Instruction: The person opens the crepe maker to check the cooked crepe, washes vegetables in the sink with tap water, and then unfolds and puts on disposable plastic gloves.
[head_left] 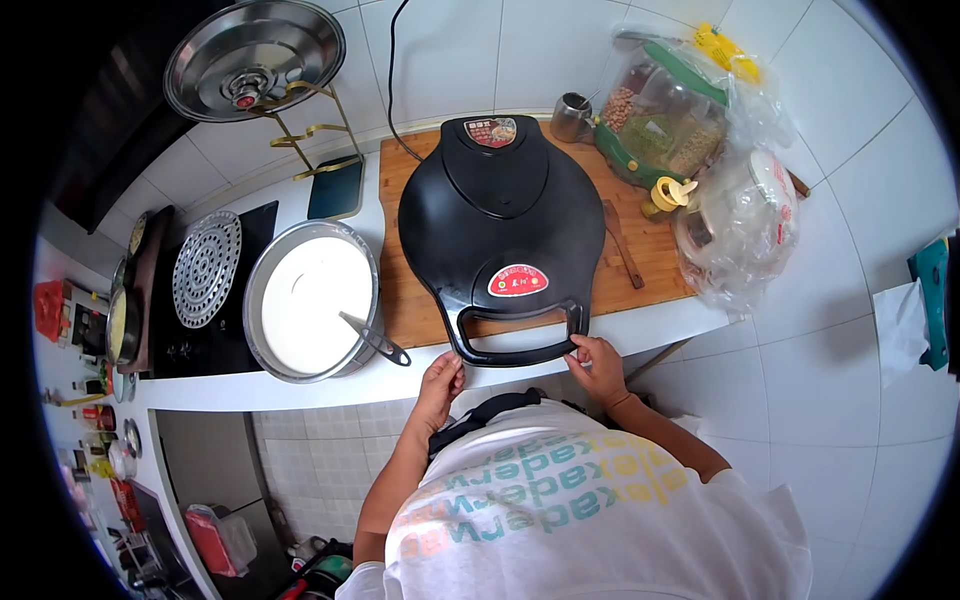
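A black electric griddle (pixel 500 220) with its lid down sits on a wooden board (pixel 655 280). My left hand (pixel 440 385) has its fingers pressed together at the left front corner of the griddle's handle. At the handle's right front corner, the fingers of my right hand (pixel 597 370) touch the black rim, the thumb below. Left of the board stands a metal pot (pixel 258 345) of white batter (pixel 310 290), with a ladle (pixel 375 337) resting in it, its handle over the pot's right rim.
A steamer plate (pixel 207 268) lies on the black cooktop (pixel 190 345). Behind it, a gold rack (pixel 325 135) holds a metal lid (pixel 255 60). To the right are a wooden stick (pixel 622 245), a green-lidded grain container (pixel 665 115) and a plastic-wrapped container (pixel 740 225).
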